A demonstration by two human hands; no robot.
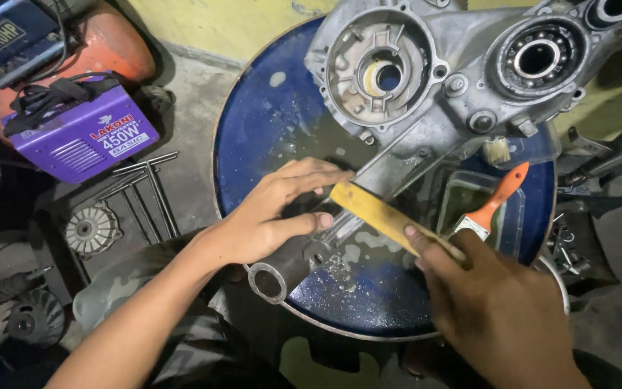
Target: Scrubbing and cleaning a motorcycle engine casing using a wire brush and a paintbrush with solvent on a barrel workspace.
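A large grey metal engine casing [426, 79] lies across the top of a blue drum [275, 130]. It has a round open cavity on the left and a bearing [538, 57] on the right. My left hand [271, 212] rests on the casing's narrow lower arm, which ends in a tube [275, 277]. My right hand [494, 310] grips a flat yellow-handled tool [379, 212], probably a brush, pressed against that arm. An orange-handled paintbrush [494, 205] lies in a clear tray [480, 212] beside it.
A purple welding machine [84, 137] sits on the floor at left, with an orange and blue machine [52, 43] behind it. Metal rods [149, 187], a finned round part [91, 230] and dark parts lie on the floor. Loose hardware [563, 241] is at right.
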